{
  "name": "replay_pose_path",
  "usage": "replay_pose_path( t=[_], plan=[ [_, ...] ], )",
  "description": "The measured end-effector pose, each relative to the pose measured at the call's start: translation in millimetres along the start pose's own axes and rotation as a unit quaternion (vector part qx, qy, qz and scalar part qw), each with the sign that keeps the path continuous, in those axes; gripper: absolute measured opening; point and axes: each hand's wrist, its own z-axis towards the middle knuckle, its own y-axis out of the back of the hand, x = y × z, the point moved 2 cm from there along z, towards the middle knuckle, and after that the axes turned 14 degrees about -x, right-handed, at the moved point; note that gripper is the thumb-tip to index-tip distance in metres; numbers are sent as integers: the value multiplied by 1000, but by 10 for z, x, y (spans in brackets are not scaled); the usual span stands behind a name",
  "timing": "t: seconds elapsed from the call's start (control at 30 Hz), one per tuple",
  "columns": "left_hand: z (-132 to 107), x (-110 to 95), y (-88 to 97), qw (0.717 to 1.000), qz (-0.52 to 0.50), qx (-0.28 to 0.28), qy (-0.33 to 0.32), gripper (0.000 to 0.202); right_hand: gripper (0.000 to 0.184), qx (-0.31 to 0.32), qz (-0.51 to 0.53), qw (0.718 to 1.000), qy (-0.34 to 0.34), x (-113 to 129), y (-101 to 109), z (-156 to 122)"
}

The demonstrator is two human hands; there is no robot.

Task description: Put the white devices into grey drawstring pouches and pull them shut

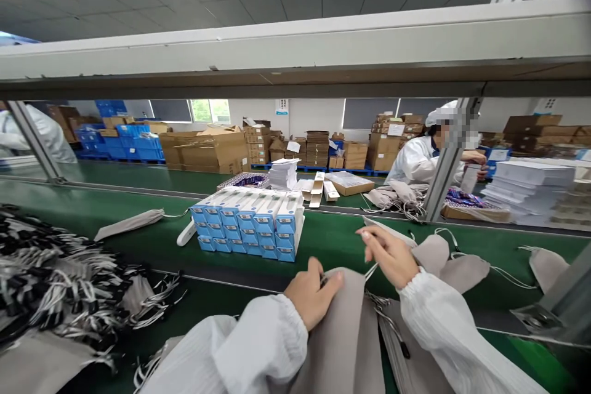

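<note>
Grey pouch (344,326): long axis toward blue boxes (249,225). Left hand (310,295) flat on it, open; right hand (390,255) pinches its drawstring (370,271).

A flat grey-beige drawstring pouch (344,320) lies near the blue-and-white boxes (249,225), its cord (370,271) pulled taut.

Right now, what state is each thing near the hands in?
Left hand: pressed flat on the grey pouch, gripping nothing.
Right hand: pinching the drawstring.
Grey pouch: lying flat on the stack.
Drawstring: pulled taut.
Blue boxes: closed, stacked in rows on the green belt.
Cord pile: tangled, loose.
</note>
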Motion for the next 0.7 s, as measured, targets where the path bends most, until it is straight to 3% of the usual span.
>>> replay_pose_path(
  t=[0.07, 0.1, 0.17, 0.2, 0.27, 0.3, 0.37, 0.4, 0.43, 0.47, 0.5, 0.57, 0.6, 0.63, 0.7],
  plan=[
    [-127, -129, 66, 985, -61, 156, 34, 40, 40, -110, -65, 991, 37, -128, 145, 108],
    [-187, -206, 104, 971, -126, 201, 40, 43, 39, -141, -81, 986, 32, -197, 197, 152],
    [-265, -330, 164, 939, -259, 216, 73, 44, 41, -161, -56, 985, -16, -302, 237, 203],
    [-277, -365, 180, 925, -313, 198, 90, 43, 45, -128, -12, 990, -60, -324, 211, 200],
    [-252, -385, 186, 907, -388, 133, 100, 42, 54, 51, 123, 980, -146, -265, 50, 110],
    [-224, -376, 184, 904, -409, 91, 86, 40, 56, 179, 196, 949, -169, -177, -65, 19],
    [-165, -344, 176, 904, -425, 17, 42, 36, 56, 395, 309, 854, -141, 64, -276, -197],
    [-143, -328, 168, 903, -429, -3, 23, 35, 54, 442, 341, 823, -104, 176, -352, -281],
    [-130, -315, 160, 904, -426, -15, 1, 34, 47, 443, 369, 813, -76, 261, -402, -327],
    [-124, -307, 153, 910, -414, -26, -27, 32, 41, 420, 382, 821, -53, 310, -424, -334],
    [-126, -300, 142, 919, -387, -37, -62, 30, 37, 370, 376, 849, -38, 316, -411, -300],
    [-139, -281, 88, 946, -285, -42, -148, 23, 35, 157, 260, 952, -45, 185, -267, -120],
    [-144, -256, 34, 957, -213, -36, -192, 19, 39, 15, 166, 984, -64, 69, -139, -7],
    [-144, -215, -39, 965, -132, -25, -226, 20, 44, -126, 43, 987, -93, -63, 5, 93],
    [-129, -82, -238, 965, 43, 16, -258, 31, 54, -252, -93, 953, -140, -327, 217, 235]
  ],
)
